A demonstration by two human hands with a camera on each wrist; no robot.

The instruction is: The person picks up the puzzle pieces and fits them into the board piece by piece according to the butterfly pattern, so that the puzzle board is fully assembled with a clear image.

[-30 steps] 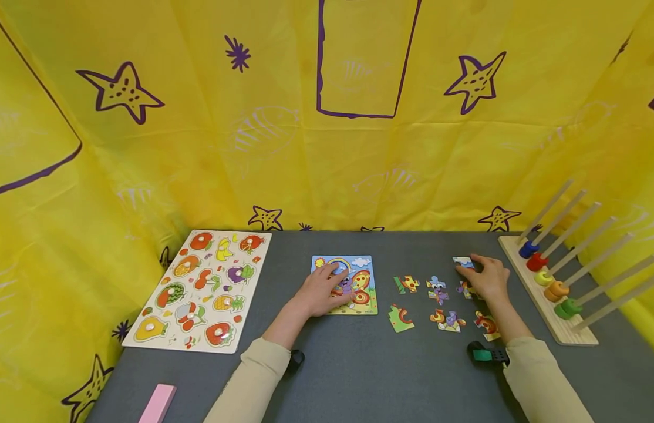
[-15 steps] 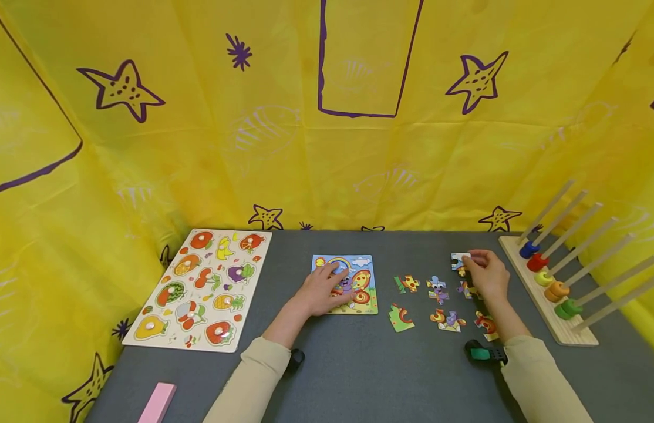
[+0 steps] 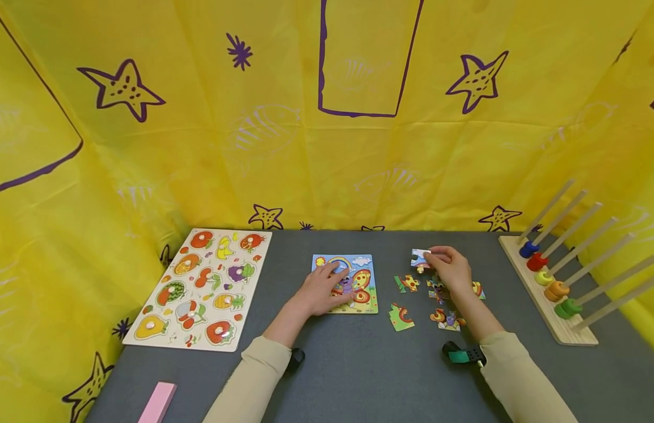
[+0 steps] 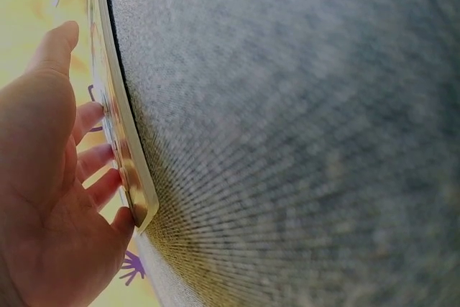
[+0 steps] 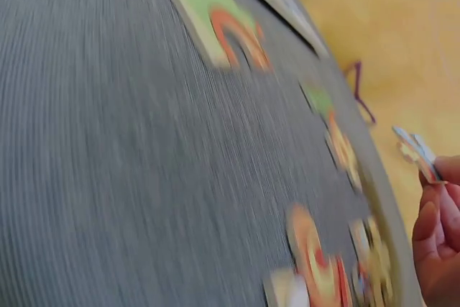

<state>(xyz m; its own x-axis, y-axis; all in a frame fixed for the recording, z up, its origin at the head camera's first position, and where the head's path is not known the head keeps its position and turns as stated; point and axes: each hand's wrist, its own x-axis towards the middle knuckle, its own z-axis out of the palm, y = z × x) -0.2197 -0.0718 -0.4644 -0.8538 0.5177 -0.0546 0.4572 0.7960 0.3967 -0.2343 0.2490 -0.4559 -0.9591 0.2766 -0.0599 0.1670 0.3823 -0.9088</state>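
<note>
My left hand (image 3: 317,290) rests with spread fingers on a square butterfly puzzle board (image 3: 365,278). In the left wrist view, its fingertips (image 4: 92,113) touch the board's face beside the thick edge. My right hand (image 3: 451,271) pinches a blue-and-white puzzle piece (image 3: 419,257) between thumb and fingers, raised off the table to the right of the board. Below that hand lie several loose pieces: a green-and-orange one (image 3: 401,318), a yellow-spotted one (image 3: 410,283), and a purple-and-orange one (image 3: 448,321). The right hand and forearm partly cover others.
A fruit peg puzzle (image 3: 200,294) lies at the left of the grey table (image 3: 358,370). On the right stands a wooden peg rack (image 3: 556,299) with coloured rings and tall rods. A pink block (image 3: 158,402) lies front left. A yellow curtain (image 3: 285,147) closes the back.
My right hand first pinches the sky-coloured piece at the far right, then lifts it and carries it left toward the board. The left hand has stayed in place.
</note>
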